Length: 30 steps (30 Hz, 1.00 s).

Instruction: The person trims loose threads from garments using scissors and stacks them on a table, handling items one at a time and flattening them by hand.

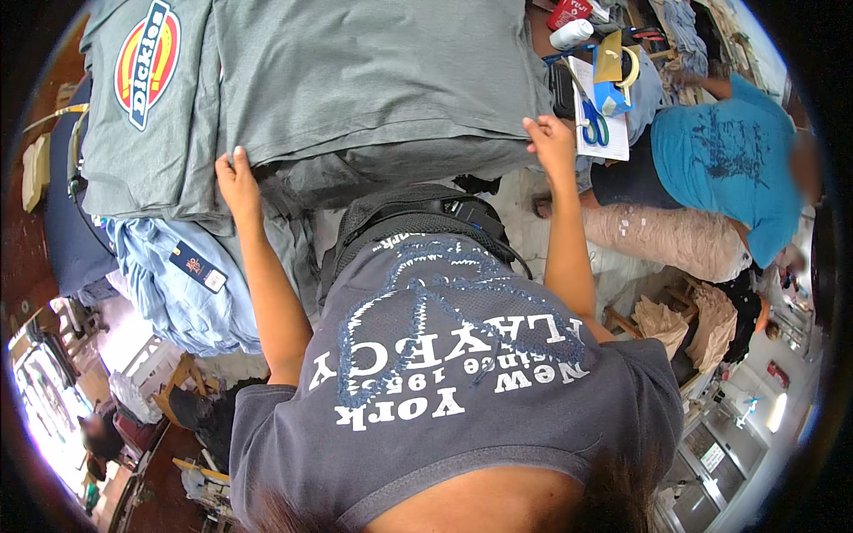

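A grey T-shirt lies spread flat in front of me, its hem toward my body. My left hand pinches the left corner of that hem. At the right corner, my right hand has thumb and fingers closed on the fabric. Under the hem, more grey cloth shows in folds, hanging toward my waist. Beside my left hand rests another grey T-shirt with a red, yellow and blue printed emblem.
Light blue garments with a dark hang tag hang below on the left. Right of the shirt are blue-handled scissors on white paper, a tape dispenser and a white bottle. A person in a blue shirt is at the right.
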Each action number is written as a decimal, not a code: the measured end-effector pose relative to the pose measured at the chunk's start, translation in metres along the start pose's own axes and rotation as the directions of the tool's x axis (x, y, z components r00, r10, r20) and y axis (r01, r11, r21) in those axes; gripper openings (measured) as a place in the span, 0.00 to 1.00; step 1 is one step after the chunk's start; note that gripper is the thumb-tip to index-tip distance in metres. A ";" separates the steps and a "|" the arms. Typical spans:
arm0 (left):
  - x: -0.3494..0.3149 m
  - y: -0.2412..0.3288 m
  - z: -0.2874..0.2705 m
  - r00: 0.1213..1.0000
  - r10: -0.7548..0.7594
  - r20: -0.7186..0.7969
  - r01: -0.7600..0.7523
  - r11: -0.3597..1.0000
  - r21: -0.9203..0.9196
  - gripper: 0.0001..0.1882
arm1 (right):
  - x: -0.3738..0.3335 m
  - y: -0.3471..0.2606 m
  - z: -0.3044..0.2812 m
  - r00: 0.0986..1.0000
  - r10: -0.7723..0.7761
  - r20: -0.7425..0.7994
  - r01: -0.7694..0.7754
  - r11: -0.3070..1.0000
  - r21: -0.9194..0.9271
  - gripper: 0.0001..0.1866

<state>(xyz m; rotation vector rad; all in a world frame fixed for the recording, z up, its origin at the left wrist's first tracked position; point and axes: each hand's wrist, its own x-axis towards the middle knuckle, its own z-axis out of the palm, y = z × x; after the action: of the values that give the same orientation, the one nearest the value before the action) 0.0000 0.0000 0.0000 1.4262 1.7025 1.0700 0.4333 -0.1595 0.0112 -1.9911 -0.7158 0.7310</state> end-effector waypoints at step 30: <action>-0.018 0.025 -0.035 0.935 -0.281 0.215 0.351 0.807 -0.475 0.15 | 0.003 -0.015 -0.026 0.969 0.239 0.058 -0.242 0.970 0.035 0.13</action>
<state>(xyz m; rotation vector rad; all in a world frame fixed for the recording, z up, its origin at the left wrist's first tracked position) -0.0162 -0.0221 0.0375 0.8197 1.3594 1.0967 0.4511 -0.1644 0.0351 -2.0478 -0.4890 0.9376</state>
